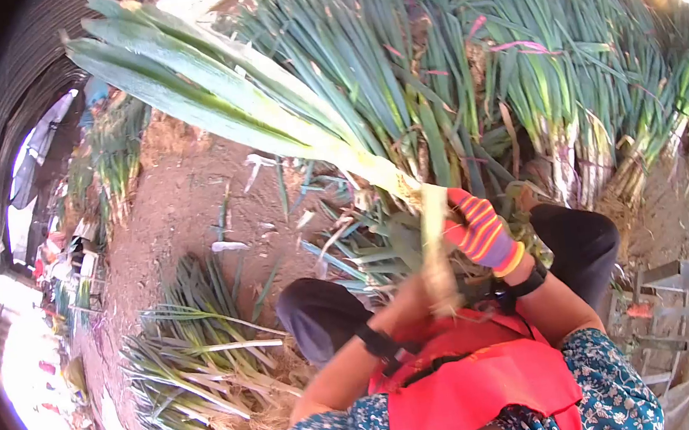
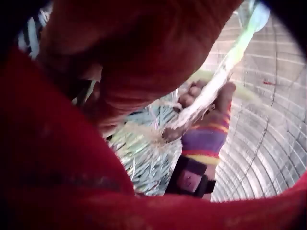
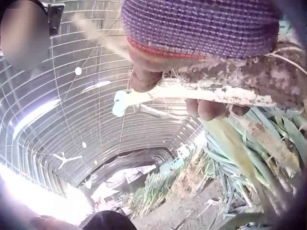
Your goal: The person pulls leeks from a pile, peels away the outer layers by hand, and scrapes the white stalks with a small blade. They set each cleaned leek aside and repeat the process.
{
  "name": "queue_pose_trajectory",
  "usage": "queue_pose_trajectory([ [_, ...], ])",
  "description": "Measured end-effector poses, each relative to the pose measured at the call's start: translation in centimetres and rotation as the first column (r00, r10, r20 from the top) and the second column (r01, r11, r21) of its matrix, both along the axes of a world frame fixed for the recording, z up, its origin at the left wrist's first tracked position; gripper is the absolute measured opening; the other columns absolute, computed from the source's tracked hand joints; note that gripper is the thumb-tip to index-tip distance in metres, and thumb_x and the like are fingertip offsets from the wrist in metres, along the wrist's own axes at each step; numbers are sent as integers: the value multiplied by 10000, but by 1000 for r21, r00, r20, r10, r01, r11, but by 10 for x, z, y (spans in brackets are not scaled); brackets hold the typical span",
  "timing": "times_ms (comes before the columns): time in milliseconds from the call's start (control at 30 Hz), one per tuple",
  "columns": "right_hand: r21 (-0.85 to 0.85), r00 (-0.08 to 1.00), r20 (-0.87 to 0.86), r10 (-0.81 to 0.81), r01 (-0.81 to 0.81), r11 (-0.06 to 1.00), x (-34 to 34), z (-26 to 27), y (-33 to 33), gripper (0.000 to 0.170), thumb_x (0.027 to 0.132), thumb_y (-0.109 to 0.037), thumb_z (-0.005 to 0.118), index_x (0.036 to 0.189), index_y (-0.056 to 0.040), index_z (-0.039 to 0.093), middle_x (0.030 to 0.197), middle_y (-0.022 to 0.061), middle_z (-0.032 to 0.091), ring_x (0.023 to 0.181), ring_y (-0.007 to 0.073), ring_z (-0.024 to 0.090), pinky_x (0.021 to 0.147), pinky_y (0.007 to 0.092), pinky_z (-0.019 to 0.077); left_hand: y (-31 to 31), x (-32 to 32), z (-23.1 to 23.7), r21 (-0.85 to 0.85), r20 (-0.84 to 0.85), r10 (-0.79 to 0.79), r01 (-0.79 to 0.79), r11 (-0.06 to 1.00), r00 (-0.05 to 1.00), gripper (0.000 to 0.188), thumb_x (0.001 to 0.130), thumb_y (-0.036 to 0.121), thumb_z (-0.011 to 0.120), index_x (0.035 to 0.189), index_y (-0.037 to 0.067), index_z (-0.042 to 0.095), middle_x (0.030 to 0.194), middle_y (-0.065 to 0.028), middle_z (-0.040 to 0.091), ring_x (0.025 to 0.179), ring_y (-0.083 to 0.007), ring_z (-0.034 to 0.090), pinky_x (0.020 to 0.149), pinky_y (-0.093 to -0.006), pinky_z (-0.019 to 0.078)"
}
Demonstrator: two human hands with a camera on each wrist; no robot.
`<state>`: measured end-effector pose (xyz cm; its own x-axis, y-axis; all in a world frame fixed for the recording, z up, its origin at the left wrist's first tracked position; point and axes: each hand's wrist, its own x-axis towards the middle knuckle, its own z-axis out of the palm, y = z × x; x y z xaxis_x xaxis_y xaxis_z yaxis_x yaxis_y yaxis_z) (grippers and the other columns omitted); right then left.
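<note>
A large leek [image 1: 356, 163] slants across the head view, green leaves up left, pale stalk down toward the lap; a pale peeled strip [image 1: 436, 238] hangs from it. My right hand [image 1: 482, 231], in a striped glove with bare fingertips, grips the stalk. The right wrist view shows this gloved hand [image 3: 201, 38] with fingers curled round the white stalk [image 3: 216, 94]. My left hand [image 1: 412, 302] is blurred beside the hanging strip, partly hidden. It looms dark and close in the left wrist view [image 2: 148, 52]; its grip is unclear. Below it show the stalk's roots [image 2: 160, 136].
Bundles of leeks [image 1: 550, 81] stand along the back and right, some tied with pink string. More leeks [image 1: 201, 376] lie in a pile at the lower left. Loose trimmings [image 1: 365, 247] cover soil before my knees. A metal stand [image 1: 675, 279] is at the right.
</note>
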<state>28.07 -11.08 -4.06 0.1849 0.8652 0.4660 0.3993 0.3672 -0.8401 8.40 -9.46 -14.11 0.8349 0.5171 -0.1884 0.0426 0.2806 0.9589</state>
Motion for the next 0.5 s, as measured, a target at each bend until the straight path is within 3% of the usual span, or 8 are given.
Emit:
queue_pose_trajectory([
  [33, 15, 991, -117, 73, -71, 997, 0, 0, 11, 428, 685, -139, 743, 1040, 21, 565, 846, 206, 635, 769, 362, 631, 638, 372, 499, -14, -1, 22, 563, -188, 26, 86, 822, 982, 460, 749, 185, 656, 1147, -3, 522, 803, -77, 603, 690, -159, 555, 667, -318, 478],
  [67, 211, 998, 11, 69, -70, 975, -7, 43, 8, 355, 709, -146, 722, 990, 18, 581, 821, 203, 634, 737, 357, 635, 620, 373, 495, -6, -8, 45, 583, -192, 40, 81, 809, 981, 460, 749, 185, 656, 1147, -3, 522, 803, -77, 603, 690, -159, 555, 667, -318, 478],
  [133, 41, 963, 270, 9, -21, 999, -1, 44, -6, 341, 715, -170, 721, 980, 0, 591, 766, 178, 633, 683, 361, 626, 604, 376, 492, 16, -22, 89, 194, -305, 223, -168, 966, 926, 604, 786, 142, 665, 1316, 45, 391, 1076, -107, 568, 948, -164, 556, 774, -286, 473],
  [200, -37, 984, 168, 60, -55, 998, -6, 39, -14, 343, 709, -177, 727, 979, -13, 594, 748, 168, 632, 668, 363, 622, 599, 377, 491, 40, -38, 138, -96, 255, 574, -571, 816, 778, 564, 845, 124, 605, 1333, 34, 335, 1147, -102, 565, 960, -182, 583, 812, -310, 476],
  [233, -60, 971, 236, 48, -35, 998, -9, 30, -17, 352, 706, -183, 731, 988, -24, 595, 761, 167, 632, 681, 361, 619, 614, 380, 492, 54, -51, 172, 245, 287, 545, -610, 753, 788, 430, 862, 131, 582, 1248, 6, 441, 1118, -103, 584, 949, -198, 589, 850, -334, 463],
  [300, -95, 955, 294, 45, -18, 995, -16, 12, -16, 361, 702, -189, 736, 997, -36, 595, 774, 166, 631, 695, 358, 617, 630, 382, 492, 71, -66, 171, -303, 271, 692, -624, 721, 668, 251, 820, 189, 642, 1005, 29, 586, 947, -59, 621, 859, -185, 607, 717, -317, 491],
  [433, 36, 942, 337, 13, -27, 999, -23, 14, 9, 426, 709, -214, 744, 1058, -29, 585, 943, 176, 626, 888, 322, 592, 764, 369, 474, 55, -62, 154, -367, 222, 755, -665, 651, 616, 257, 778, 98, 668, 1015, 48, 583, 946, -70, 631, 880, -217, 610, 682, -346, 513],
  [500, -255, 959, -77, 274, -285, 924, -34, 35, 20, 502, 700, -216, 748, 1128, -24, 568, 991, 181, 617, 917, 297, 588, 793, 365, 470, 47, -56, 147, -326, 242, 715, -639, 697, 656, 285, 761, 84, 674, 1026, 50, 575, 947, -73, 631, 876, -229, 611, 683, -356, 515],
])
